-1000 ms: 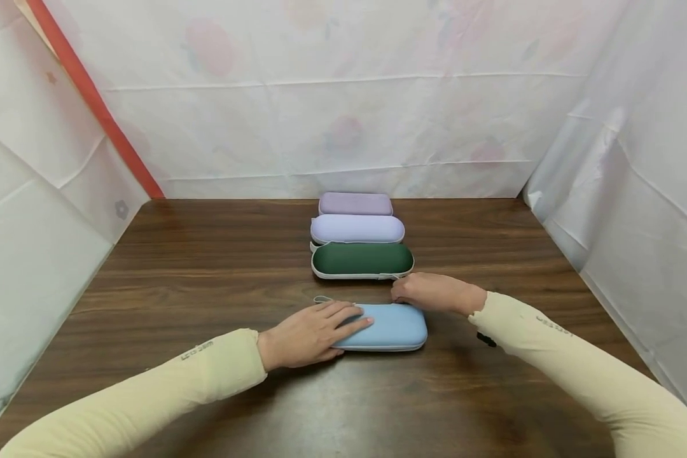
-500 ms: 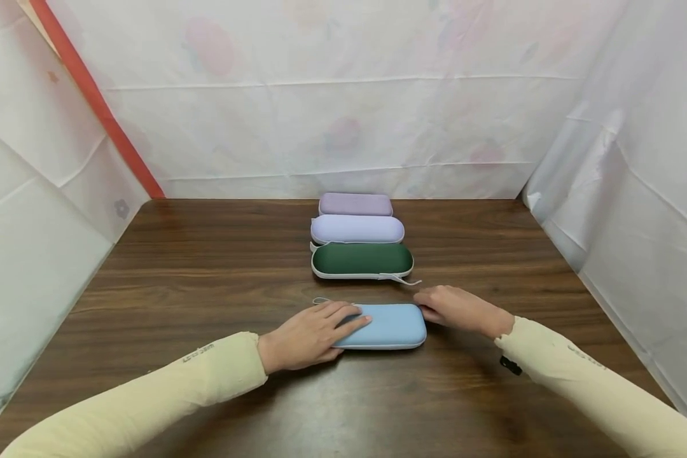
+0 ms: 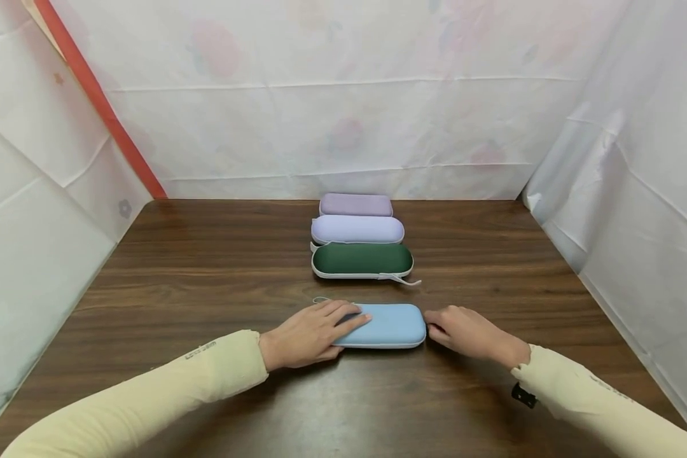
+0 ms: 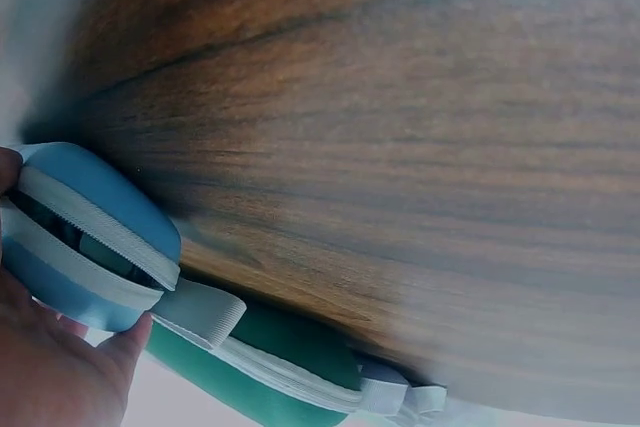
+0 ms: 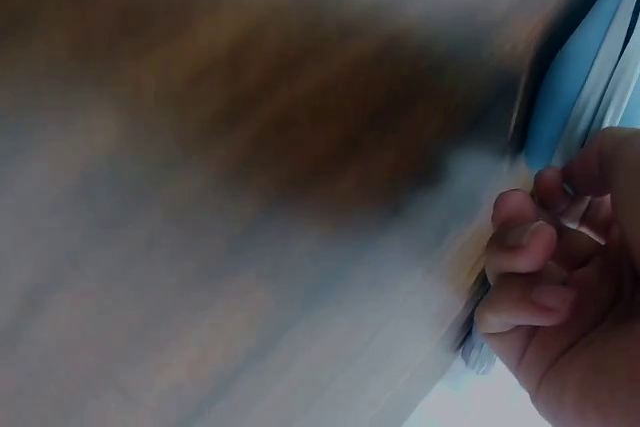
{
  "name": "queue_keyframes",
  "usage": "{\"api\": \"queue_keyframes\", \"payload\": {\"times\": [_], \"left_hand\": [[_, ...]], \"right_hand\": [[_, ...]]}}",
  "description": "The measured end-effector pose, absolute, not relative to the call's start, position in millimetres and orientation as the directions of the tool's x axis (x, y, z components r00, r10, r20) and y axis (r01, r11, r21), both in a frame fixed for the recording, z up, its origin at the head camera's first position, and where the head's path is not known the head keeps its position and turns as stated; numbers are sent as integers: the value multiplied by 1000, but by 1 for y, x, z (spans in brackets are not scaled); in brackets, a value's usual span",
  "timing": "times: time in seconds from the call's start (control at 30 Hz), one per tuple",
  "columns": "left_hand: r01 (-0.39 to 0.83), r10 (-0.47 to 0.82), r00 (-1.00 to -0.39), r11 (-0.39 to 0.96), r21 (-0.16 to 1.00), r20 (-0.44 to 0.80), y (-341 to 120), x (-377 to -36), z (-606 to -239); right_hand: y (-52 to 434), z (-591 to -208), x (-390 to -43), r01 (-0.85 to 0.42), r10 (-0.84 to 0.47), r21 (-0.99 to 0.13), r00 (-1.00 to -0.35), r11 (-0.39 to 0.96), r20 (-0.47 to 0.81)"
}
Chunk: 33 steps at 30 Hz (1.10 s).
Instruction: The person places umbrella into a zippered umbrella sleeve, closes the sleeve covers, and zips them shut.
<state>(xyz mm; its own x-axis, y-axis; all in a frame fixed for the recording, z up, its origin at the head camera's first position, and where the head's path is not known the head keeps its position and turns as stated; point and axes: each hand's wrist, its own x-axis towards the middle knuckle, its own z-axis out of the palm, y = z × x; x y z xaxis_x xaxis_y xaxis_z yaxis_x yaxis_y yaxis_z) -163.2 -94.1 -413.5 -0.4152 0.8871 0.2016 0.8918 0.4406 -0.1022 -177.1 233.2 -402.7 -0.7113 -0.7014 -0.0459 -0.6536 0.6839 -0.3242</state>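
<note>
A light blue zip case (image 3: 392,326) lies on the table nearest me. My left hand (image 3: 305,336) holds its left part, fingers over the lid and thumb along the near side. In the left wrist view, the zip on the blue case (image 4: 100,182) is parted at that end, with a dark gap showing between the white tapes. At the right end, my right hand (image 3: 464,331) has its fingers curled. Seen from the right wrist, thumb and forefinger pinch a pale zip pull (image 5: 575,209) beside the zip seam; the fingers cover much of it.
Beyond the blue case lie a dark green case (image 3: 363,259) with a loose white strap, a lavender case (image 3: 357,229) and a mauve case (image 3: 355,204), in a row towards the back. White cloth (image 3: 343,127) hangs behind the wooden table (image 3: 206,280).
My right hand has moved from the far side of the blue case round to its right end and nearer me. The green case's strap has come into view. My left hand stays put.
</note>
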Motion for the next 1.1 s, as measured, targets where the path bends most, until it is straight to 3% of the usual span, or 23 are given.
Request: {"api": "queue_keyframes", "payload": {"times": [0.17,0.33,0.6,0.77,0.93,1.1], "left_hand": [[887,882,-427,451,-97,198,-94,-163,-413],[869,862,-470,489,-70,191,-92,-161,-409],[830,830,-558,558,10,8,-91,-145,-389],[847,854,-511,520,109,-103,-93,-141,-364],[889,901,-426,434,146,-85,-88,-154,-348],[889,912,-386,408,208,-139,-77,-171,-347]], "right_hand": [[231,-401,-161,-626,-686,-351,-724,696,-70],[225,-398,-162,-610,-650,-295,-758,736,-54],[212,-396,-183,-582,-611,-285,-791,762,-20],[201,-399,-197,-559,-587,-286,-809,778,-17],[185,-400,-209,-578,-599,-276,-801,768,8],[174,-401,-215,-577,-600,-284,-800,766,8]]}}
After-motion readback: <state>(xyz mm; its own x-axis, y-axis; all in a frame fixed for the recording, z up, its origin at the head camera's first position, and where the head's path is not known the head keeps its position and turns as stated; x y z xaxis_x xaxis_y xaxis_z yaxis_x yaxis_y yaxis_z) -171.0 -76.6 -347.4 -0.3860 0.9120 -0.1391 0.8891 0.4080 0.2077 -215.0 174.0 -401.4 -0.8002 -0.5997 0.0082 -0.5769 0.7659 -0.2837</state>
